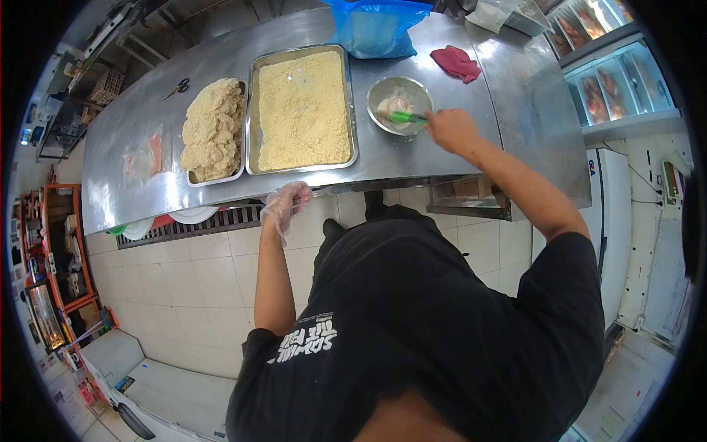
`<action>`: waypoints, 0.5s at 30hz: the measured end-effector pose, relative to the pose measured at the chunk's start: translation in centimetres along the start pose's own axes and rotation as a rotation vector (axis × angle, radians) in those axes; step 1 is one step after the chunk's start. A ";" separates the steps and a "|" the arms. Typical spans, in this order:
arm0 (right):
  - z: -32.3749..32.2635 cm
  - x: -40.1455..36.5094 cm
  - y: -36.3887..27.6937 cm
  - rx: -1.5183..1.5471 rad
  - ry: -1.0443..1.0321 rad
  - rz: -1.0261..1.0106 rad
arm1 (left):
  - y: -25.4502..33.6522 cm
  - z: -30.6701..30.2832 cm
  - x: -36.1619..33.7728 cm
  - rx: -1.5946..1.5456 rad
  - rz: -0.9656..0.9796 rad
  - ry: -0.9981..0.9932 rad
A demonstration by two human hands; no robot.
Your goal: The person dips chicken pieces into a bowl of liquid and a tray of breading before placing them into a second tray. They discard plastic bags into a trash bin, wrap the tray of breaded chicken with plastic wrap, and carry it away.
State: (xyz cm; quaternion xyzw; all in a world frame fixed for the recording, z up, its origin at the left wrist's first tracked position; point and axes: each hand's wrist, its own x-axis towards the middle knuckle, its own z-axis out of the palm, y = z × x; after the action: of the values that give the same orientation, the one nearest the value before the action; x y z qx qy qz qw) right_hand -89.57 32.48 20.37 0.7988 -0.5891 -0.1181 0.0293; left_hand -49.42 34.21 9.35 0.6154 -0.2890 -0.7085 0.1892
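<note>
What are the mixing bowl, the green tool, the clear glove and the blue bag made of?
Mixing bowl: likely stainless steel; grey, shiny.
Green tool: plastic or silicone, judging by bright colour; unclear which.
Clear glove: thin plastic film; see-through, crinkled.
Blue bag: probably plastic; glossy, translucent.

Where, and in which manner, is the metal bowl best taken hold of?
Probably by its left rim, from the left and slightly above: the metal bowl stands upright with that round edge exposed, while the green utensil and right hand occupy the right side.
</note>
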 end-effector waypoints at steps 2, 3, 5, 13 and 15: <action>-3.3 0.1 1.3 0.131 -0.057 0.183 | 0.3 -0.2 0.3 -0.105 0.025 0.008; -4.2 0.2 2.2 0.128 -0.061 0.175 | 0.6 -0.2 0.5 -0.199 0.051 0.014; -5.6 0.5 4.2 0.263 -0.053 0.264 | 1.6 1.1 1.1 -0.270 0.026 0.071; -10.7 0.2 4.9 0.195 -0.044 0.234 | -0.4 4.6 4.5 -0.463 0.272 0.477; -10.1 0.0 4.2 0.163 0.018 0.249 | -0.8 5.2 4.1 -0.383 0.281 0.471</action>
State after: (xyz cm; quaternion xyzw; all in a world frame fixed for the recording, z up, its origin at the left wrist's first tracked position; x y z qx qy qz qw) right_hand -91.24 30.23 30.91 0.7202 -0.6911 -0.0583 -0.0158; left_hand -55.13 33.16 6.17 0.6696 -0.1810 -0.5554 0.4587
